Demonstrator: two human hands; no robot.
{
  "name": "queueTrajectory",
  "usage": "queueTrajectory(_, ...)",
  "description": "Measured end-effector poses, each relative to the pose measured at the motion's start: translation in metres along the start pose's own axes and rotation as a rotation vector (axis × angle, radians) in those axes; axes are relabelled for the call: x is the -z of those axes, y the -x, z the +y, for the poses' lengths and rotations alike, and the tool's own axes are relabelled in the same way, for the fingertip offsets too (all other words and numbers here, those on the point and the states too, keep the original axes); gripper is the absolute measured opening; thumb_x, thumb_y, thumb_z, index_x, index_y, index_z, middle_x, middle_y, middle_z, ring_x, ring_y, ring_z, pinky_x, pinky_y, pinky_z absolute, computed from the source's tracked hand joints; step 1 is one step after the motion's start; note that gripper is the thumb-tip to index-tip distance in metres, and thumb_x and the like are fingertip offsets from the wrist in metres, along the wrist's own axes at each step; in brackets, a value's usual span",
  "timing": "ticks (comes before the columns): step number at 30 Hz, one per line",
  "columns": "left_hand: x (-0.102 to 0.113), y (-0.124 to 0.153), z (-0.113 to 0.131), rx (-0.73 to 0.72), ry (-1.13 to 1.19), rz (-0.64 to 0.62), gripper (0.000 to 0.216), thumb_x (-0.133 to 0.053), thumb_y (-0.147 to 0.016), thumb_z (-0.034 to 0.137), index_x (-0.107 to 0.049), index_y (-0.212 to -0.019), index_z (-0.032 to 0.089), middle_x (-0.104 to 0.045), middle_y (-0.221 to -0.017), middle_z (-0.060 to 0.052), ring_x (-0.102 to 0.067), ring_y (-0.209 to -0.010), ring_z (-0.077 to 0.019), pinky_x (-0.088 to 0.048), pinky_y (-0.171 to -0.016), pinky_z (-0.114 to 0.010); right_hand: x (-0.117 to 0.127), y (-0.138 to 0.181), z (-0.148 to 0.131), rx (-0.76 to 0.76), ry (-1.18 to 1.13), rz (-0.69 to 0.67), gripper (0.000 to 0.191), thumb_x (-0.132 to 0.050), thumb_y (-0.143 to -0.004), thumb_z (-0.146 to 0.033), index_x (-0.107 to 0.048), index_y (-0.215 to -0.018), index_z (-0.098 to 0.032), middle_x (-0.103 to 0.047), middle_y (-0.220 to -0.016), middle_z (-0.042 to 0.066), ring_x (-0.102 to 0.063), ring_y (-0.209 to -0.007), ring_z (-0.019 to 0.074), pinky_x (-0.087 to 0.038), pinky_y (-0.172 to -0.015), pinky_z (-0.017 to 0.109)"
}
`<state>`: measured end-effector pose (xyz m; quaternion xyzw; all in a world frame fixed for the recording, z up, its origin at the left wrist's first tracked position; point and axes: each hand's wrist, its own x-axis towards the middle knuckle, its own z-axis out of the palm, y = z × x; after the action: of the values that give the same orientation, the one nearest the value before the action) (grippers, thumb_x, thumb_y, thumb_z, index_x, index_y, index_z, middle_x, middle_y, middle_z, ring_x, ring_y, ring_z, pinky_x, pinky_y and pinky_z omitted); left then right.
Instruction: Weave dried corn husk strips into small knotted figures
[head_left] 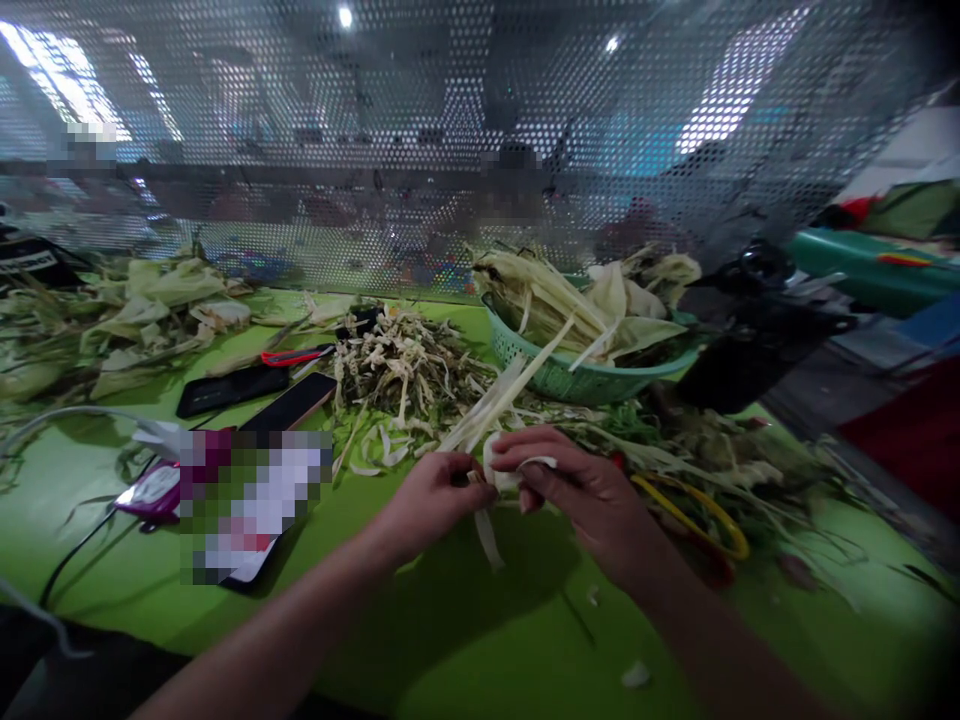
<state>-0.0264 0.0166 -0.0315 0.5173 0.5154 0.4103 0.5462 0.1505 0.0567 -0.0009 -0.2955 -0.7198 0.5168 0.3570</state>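
Pale strips of dried corn husk [487, 405] rise from between my hands, up and to the right toward the basket. My left hand [442, 495] is closed, pinching the lower end of the husk, and a loose strip hangs beneath its fingertips. My right hand [562, 475] is closed too, its fingers on a white rolled or folded bit of husk [493, 462] that touches the left fingertips. How the pieces join is hidden by the fingers. Scissors with yellow handles [720, 520] lie just right of my right hand.
A green basket [585, 385] heaped with husks stands behind my hands. Left of it is a pile of small twisted husk pieces [401, 360]. Phones [232, 390], a red-handled cutter [296, 355] and a purple device [154, 490] with cables lie left. A perforated screen [420, 180] closes the back.
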Motion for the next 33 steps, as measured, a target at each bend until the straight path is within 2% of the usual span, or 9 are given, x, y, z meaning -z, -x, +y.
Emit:
queueTrajectory(2, 0.0, -0.002, -0.002, -0.033, -0.03, -0.015, 0.02, -0.06, -0.072, 0.031, -0.063, -0.076, 0.012, -0.053, -0.065, 0.001, -0.04, -0.057, -0.0084, -0.031, -0.054, -0.021, -0.003, 0.001, -0.002, -0.058, -0.004, -0.026, 0.018, -0.058, -0.086, -0.034, -0.068, -0.096, -0.022, -0.064, -0.086, 0.002, -0.058, -0.065, 0.0115, -0.048, -0.059, 0.024)
queueTrajectory(4, 0.0, -0.003, -0.003, -0.044, -0.077, -0.004, 0.019, -0.059, -0.072, 0.031, -0.062, -0.074, 0.012, -0.051, -0.064, 0.002, -0.04, -0.058, -0.0087, -0.032, -0.055, -0.021, -0.006, 0.002, -0.002, -0.101, 0.063, 0.01, 0.016, -0.062, -0.084, -0.034, -0.065, -0.094, -0.022, -0.062, -0.072, -0.001, -0.058, -0.065, 0.0123, -0.046, -0.059, 0.023)
queueTrajectory(7, 0.001, -0.004, -0.002, -0.03, -0.196, 0.027, 0.016, -0.057, -0.071, 0.029, -0.057, -0.068, 0.014, -0.045, -0.06, 0.004, -0.035, -0.055, -0.0081, -0.029, -0.053, -0.021, -0.008, 0.002, 0.0, -0.084, 0.267, 0.057, 0.011, -0.063, -0.082, -0.032, -0.063, -0.083, -0.021, -0.063, -0.072, -0.002, -0.059, -0.069, 0.0128, -0.045, -0.062, 0.023)
queueTrajectory(11, 0.001, -0.002, 0.002, -0.028, -0.284, 0.048, 0.013, -0.054, -0.07, 0.026, -0.051, -0.063, 0.015, -0.039, -0.057, 0.006, -0.032, -0.055, -0.0079, -0.026, -0.052, -0.021, -0.008, 0.003, 0.003, 0.009, 0.565, 0.073, 0.006, -0.061, -0.083, -0.027, -0.063, -0.083, -0.022, -0.065, -0.074, -0.002, -0.058, -0.067, 0.0131, -0.042, -0.061, 0.024)
queueTrajectory(15, 0.002, -0.002, 0.002, -0.029, -0.289, 0.045, 0.013, -0.053, -0.07, 0.026, -0.049, -0.063, 0.016, -0.038, -0.057, 0.006, -0.032, -0.054, -0.0078, -0.025, -0.051, -0.021, -0.007, 0.004, 0.004, 0.167, 0.771, 0.081, 0.005, -0.056, -0.084, -0.02, -0.062, -0.084, -0.021, -0.066, -0.08, 0.0, -0.06, -0.073, 0.0151, -0.042, -0.065, 0.026)
queueTrajectory(25, 0.004, -0.001, 0.0, -0.011, -0.31, 0.024, 0.013, -0.053, -0.07, 0.027, -0.053, -0.065, 0.015, -0.041, -0.057, 0.005, -0.035, -0.055, -0.0079, -0.026, -0.05, -0.021, -0.007, 0.006, 0.009, 0.522, 1.079, 0.037, 0.014, -0.049, -0.088, -0.014, -0.062, -0.086, -0.018, -0.065, -0.076, 0.004, -0.06, -0.073, 0.0168, -0.042, -0.068, 0.029)
queueTrajectory(30, 0.004, 0.0, 0.002, 0.015, -0.335, 0.034, 0.012, -0.052, -0.068, 0.026, -0.053, -0.064, 0.015, -0.041, -0.055, 0.005, -0.034, -0.052, -0.0076, -0.025, -0.048, -0.02, -0.014, 0.009, 0.007, 0.611, 1.218, 0.045, 0.016, -0.047, -0.088, -0.013, -0.062, -0.083, -0.015, -0.062, -0.07, 0.006, -0.059, -0.072, 0.0189, -0.042, -0.068, 0.031)
queueTrajectory(33, 0.005, -0.002, 0.001, 0.009, -0.358, 0.044, 0.011, -0.052, -0.067, 0.024, -0.058, -0.067, 0.014, -0.043, -0.056, 0.005, -0.036, -0.053, -0.008, -0.026, -0.049, -0.02, -0.015, 0.01, 0.007, 0.619, 1.208, 0.031, 0.016, -0.047, -0.089, -0.014, -0.062, -0.085, -0.015, -0.063, -0.071, 0.007, -0.059, -0.073, 0.0193, -0.042, -0.068, 0.032)
